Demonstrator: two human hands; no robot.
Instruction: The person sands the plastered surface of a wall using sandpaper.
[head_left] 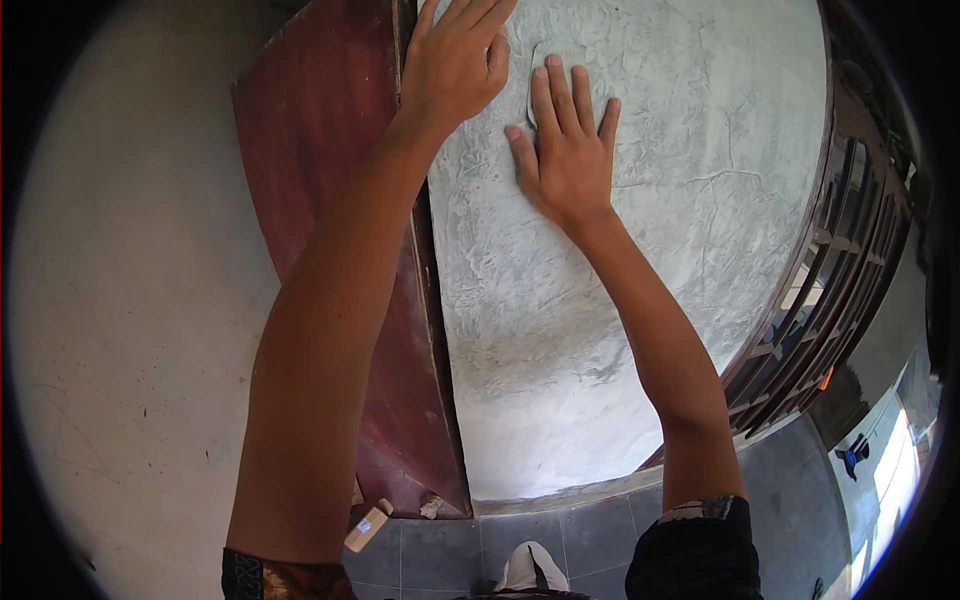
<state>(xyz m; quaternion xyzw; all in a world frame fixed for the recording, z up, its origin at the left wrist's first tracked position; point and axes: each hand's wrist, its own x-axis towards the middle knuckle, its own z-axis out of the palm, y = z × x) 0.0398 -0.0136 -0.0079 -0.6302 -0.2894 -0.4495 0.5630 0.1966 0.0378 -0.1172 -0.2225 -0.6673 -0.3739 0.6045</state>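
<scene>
My right hand (572, 150) lies flat with fingers apart on a grey, patchy plastered wall (640, 270). Under its fingers is a thin pale grey piece with rounded corners (560, 48), pressed against the wall; I cannot make out its material. Higher up to the left, my left hand (455, 60) rests where the wall meets a dark red board (320, 130). Its fingers are stretched out and partly cut off by the top of the view, with the thumb beside them. Nothing shows in that hand.
Dark window frames with bars (830, 270) stand to the right. A plain beige wall (130, 300) fills the left. On the grey tiled floor (440, 550) lies a small cardboard box (369, 525), with a crumpled scrap (431, 506) near the board's foot.
</scene>
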